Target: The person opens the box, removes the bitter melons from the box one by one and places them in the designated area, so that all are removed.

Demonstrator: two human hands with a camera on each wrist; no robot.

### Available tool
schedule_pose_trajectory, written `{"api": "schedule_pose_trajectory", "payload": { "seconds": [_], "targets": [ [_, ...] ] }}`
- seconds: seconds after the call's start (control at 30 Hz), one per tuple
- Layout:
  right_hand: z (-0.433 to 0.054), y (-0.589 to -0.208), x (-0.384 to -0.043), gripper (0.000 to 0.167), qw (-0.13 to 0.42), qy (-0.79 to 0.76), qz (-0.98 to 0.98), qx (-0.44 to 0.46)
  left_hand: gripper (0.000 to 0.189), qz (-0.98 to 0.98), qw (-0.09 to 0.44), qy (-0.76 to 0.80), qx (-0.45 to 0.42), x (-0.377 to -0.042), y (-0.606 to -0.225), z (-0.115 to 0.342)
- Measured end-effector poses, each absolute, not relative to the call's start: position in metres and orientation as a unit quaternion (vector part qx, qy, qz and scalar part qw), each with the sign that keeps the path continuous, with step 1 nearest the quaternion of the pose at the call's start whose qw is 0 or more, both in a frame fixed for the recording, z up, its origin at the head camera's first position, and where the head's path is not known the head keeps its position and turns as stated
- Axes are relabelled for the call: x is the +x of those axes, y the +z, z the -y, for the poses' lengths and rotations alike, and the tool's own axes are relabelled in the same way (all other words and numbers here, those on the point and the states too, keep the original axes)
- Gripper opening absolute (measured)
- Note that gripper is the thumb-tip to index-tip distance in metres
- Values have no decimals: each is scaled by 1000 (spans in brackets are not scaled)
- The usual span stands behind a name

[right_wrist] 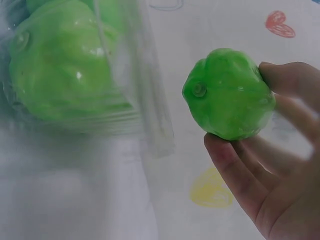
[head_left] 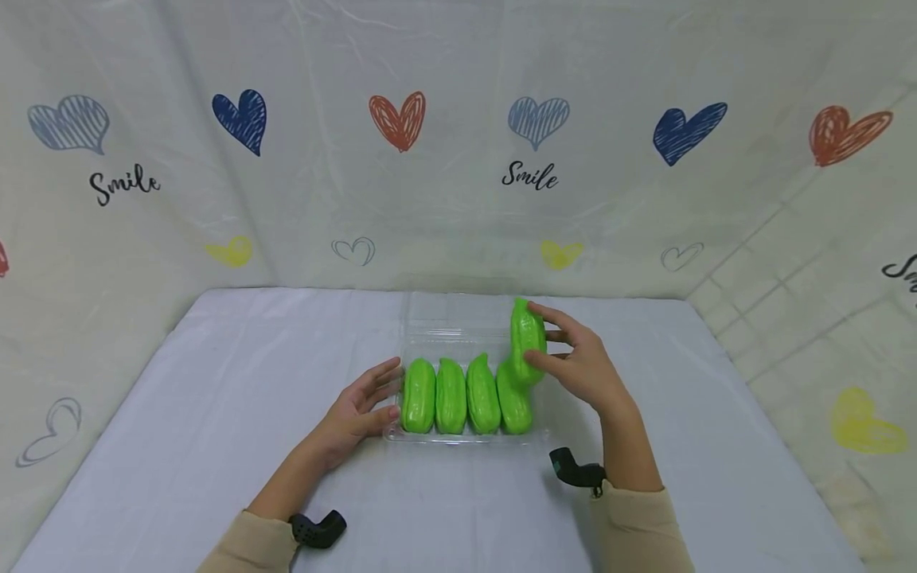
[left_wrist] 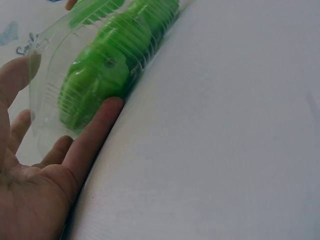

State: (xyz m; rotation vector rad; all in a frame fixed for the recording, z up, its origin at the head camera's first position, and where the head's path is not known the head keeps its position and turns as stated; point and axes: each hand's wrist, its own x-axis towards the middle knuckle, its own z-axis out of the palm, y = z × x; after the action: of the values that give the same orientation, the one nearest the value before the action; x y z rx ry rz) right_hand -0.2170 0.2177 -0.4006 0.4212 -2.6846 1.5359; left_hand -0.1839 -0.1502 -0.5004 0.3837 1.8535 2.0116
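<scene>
**Right hand holding one green piece over the right end of the clear container, left hand at the left end**

Right hand [head_left: 586, 366]: thumb and fingers pinch the held green piece [head_left: 528, 338], stem end pointing up and away from the person. In the head view it overlaps the back part of the rightmost piece in the row; right wrist view shows a gap between it and the container wall.

Left hand [head_left: 354, 410]: fingers spread wide, mostly straight, touching the left end of the clear container [head_left: 466, 438]. Left wrist view has one finger low along the table, tip against the wall.

Four green pieces [head_left: 451, 398] sit side by side in the container, long axes front to back. Clear lid [head_left: 451, 314] is open, on the far side.

White tablecloth [head_left: 215, 446] under it all; backdrop [head_left: 458, 195] behind, printed with hearts and "Smile". Black device [head_left: 318, 531] at each wrist, beige sleeves [head_left: 637, 529].
</scene>
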Motion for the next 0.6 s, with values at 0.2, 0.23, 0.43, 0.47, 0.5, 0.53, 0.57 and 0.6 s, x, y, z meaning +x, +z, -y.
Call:
{"api": "schedule_pose_trajectory", "payload": {
  "seconds": [0.2, 0.23, 0.43, 0.47, 0.5, 0.53, 0.57, 0.6],
  "targets": [
    [-225, -404, -219, 66, 17, 499, 858, 121, 77, -656, 187, 717, 140, -185, -501, 151],
    [-226, -404, -220, 66, 19, 500, 857, 119, 77, -657, 188, 717, 140, -185, -501, 151],
    [-232, -403, -221, 67, 28, 506, 856, 99, 76, -657, 188, 716, 142, -185, -498, 150],
    [-232, -404, -221, 67, 29, 507, 856, 96, 76, -656, 189, 717, 141, -185, -498, 150],
    [-233, -405, -221, 67, 29, 508, 856, 93, 76, -657, 189, 717, 140, -185, -497, 149],
    [-234, -405, -221, 67, 29, 508, 856, 91, 77, -657, 189, 717, 139, -184, -497, 149],
    [-235, -406, -222, 67, 29, 510, 855, 89, 77, -656, 190, 717, 138, -184, -497, 149],
    [-236, -407, -222, 68, 30, 511, 855, 89, 77, -656, 190, 718, 137, -184, -497, 149]
  ]
}}
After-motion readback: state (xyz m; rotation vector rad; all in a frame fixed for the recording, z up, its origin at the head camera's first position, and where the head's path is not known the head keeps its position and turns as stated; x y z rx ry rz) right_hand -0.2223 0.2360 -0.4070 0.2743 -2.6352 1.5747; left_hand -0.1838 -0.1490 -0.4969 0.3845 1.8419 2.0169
